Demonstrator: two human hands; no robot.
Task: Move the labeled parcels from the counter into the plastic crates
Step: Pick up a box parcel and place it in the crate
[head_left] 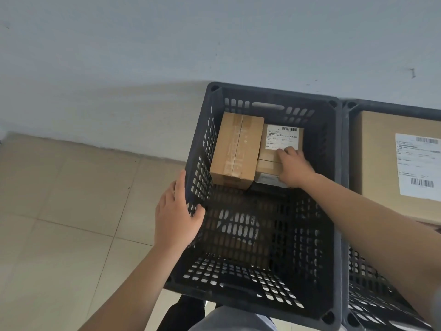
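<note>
Left hand [176,216] grips the crate [334,177] at its left wall. Right hand [294,167] rests on a labeled parcel [274,142] inside, fingers loosely curled, beside a taped box [236,149].

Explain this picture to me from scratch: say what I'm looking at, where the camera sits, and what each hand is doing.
There is no machine here, just a person's two bare hands. The single picture comes from a camera worn on the person's head, looking down. In the middle stands a black plastic crate on a tiled floor by a wall. Inside it, at the far end, sit a taped brown parcel and, beside it, a labeled parcel. The left hand holds the crate's left rim. The right hand reaches in, its fingers resting on the labeled parcel. At right, a second crate holds a large labeled box.
</note>
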